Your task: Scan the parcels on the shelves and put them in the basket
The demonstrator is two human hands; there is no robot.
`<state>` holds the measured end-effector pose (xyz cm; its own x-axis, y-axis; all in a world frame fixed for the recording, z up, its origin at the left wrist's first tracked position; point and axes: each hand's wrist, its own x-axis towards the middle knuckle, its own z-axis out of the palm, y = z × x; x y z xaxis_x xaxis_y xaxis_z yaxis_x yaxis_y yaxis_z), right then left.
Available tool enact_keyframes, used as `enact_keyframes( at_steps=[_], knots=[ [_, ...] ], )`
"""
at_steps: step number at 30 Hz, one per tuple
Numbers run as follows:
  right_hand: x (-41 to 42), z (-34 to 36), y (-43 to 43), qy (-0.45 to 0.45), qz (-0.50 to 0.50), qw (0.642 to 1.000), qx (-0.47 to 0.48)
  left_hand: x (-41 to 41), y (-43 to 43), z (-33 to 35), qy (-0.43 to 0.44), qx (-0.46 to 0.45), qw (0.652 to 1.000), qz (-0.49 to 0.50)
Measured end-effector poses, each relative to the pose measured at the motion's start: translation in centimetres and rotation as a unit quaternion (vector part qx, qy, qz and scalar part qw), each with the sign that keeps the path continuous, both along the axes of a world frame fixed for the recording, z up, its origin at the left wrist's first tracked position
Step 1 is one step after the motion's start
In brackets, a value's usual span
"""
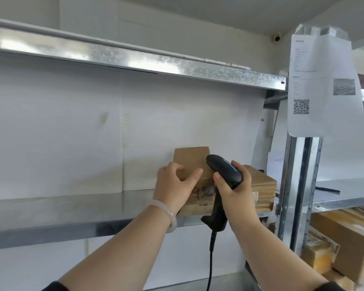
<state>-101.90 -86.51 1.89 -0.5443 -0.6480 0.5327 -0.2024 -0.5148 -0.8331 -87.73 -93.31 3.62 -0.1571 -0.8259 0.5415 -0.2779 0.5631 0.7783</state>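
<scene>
- Right hand wraps the scanner grip, head aimed at the parcels.
- Left hand grips the upper parcel on the shelf, probably steadying it for scanning.

Paper sheet: printed text, QR code, small grey photo; hangs upper right.
Dome camera: ceiling corner.
Wall: white, faintly stained.

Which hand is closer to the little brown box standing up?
Left. The left hand grips the small box; the right hand holds the scanner just beside it.
</scene>
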Motion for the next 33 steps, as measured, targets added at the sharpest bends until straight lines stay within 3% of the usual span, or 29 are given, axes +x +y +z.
enact_keyframes(
  at_steps=[5,10,15,22,28,33],
  knots=[
    [-0.3,-0.1,3.3,0.048,0.061,0.996,-0.042,-0.6,3.8,1.5,0.013,0.02,0.995,0.1],
    [-1.0,-0.6,6.7,0.044,0.122,0.99,-0.061,-0.7,7.7,0.6,0.07,0.091,0.992,0.047],
    [-1.7,-2.2,9.1,0.068,0.168,0.982,-0.047,0.0,10.9,-1.5,0.075,0.112,0.99,0.03],
    [-1.7,-4.1,10.6,0.005,0.189,0.982,-0.008,2.0,14.7,-5.8,0.123,0.176,0.976,-0.04],
    [0.8,-7.8,12.8,0.036,0.214,0.976,-0.016,3.1,16.4,-9.8,0.071,0.134,0.987,0.055],
    [4.2,-9.9,14.3,0.079,0.259,0.962,-0.016,4.4,18.2,-11.6,0.167,0.16,0.973,0.02]
  ],
)
